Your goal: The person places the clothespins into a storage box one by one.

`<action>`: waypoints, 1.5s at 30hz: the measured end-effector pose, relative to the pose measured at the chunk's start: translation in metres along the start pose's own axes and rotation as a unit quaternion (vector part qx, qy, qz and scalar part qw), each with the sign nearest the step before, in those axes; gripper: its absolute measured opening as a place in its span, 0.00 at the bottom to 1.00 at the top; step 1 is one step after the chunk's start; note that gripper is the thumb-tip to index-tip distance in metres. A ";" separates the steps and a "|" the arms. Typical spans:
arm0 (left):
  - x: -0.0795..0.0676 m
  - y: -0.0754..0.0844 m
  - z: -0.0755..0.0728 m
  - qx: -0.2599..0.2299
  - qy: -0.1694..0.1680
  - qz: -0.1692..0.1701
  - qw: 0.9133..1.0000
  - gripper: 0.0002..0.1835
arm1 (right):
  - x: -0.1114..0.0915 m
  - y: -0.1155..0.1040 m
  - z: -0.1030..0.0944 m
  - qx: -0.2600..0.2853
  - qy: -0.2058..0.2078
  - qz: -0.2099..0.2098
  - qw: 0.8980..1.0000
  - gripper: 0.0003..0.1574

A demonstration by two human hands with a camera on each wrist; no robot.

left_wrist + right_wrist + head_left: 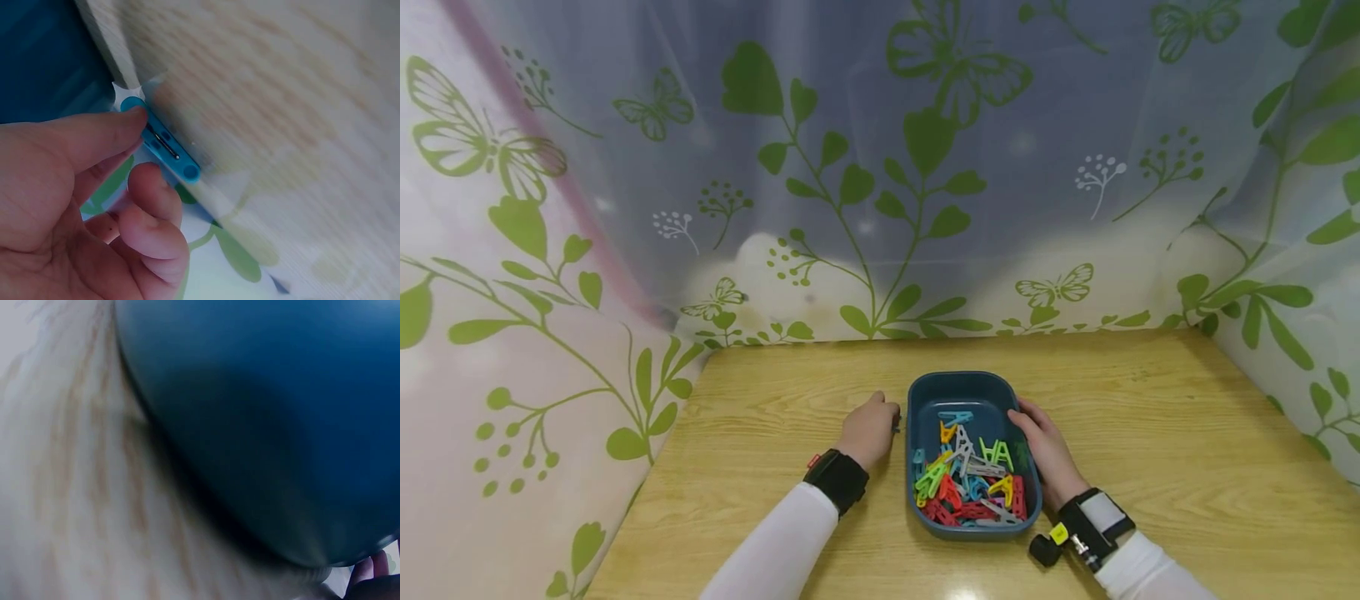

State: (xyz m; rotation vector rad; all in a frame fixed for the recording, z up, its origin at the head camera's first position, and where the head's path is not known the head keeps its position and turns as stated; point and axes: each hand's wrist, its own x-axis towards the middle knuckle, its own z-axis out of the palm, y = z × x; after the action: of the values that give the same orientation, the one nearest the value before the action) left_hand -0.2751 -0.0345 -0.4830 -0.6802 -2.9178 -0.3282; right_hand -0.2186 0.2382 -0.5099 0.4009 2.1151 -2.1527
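My left hand (868, 429) is over the table just left of the dark blue plastic basin (962, 381). In the left wrist view it pinches a blue clothespin (169, 147) by one end, between thumb and index finger, with the other fingers curled below. In the head view the clothespin is mostly hidden by the hand. My right hand (1048, 454) holds the basin's right side, thumb at the rim and fingers along the outer wall. Inside the basin lies a loose heap of clothespins (970, 468) in red, green, yellow, grey and blue.
A light wood-grain table (1150, 433) carries the basin. A curtain with green leaves and butterflies (880, 208) hangs at the back and both sides. Black straps with devices are on both wrists; a small black camera (1043, 550) sticks out beside the right one.
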 end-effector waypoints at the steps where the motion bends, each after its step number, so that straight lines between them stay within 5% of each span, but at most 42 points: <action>1: -0.001 0.000 0.000 0.002 0.001 -0.001 1.000 0.06 | 0.000 0.000 0.000 0.000 0.000 -0.001 1.000 0.41; 10: -0.005 0.002 -0.006 0.022 0.021 -0.031 0.999 0.05 | -0.002 0.001 -0.001 -0.001 -0.001 0.003 1.000 0.42; 17: -0.011 0.015 -0.028 0.013 0.063 -0.039 0.997 0.05 | -0.003 0.001 0.000 0.003 -0.007 -0.002 1.000 0.44; 22: -0.024 0.036 -0.045 0.003 0.091 0.001 0.996 0.04 | -0.002 0.001 0.000 0.005 -0.004 0.002 1.000 0.44; 27: -0.041 0.061 -0.051 0.002 0.078 0.044 0.996 0.05 | 0.000 0.002 0.001 0.003 -0.001 0.008 1.000 0.44; 35: -0.061 0.085 -0.044 0.047 0.054 0.092 0.993 0.03 | 0.000 0.002 -0.001 0.005 -0.003 0.006 1.000 0.43; 45: -0.070 0.089 -0.029 0.092 0.043 0.131 0.986 0.08 | 0.000 0.001 0.000 0.010 -0.002 0.006 1.000 0.43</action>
State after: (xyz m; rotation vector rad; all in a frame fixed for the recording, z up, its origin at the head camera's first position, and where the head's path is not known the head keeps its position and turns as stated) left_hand -0.1708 0.0072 -0.4503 -0.9783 -2.6886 -0.0557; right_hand -0.2185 0.2382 -0.5108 0.4092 2.0854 -2.1672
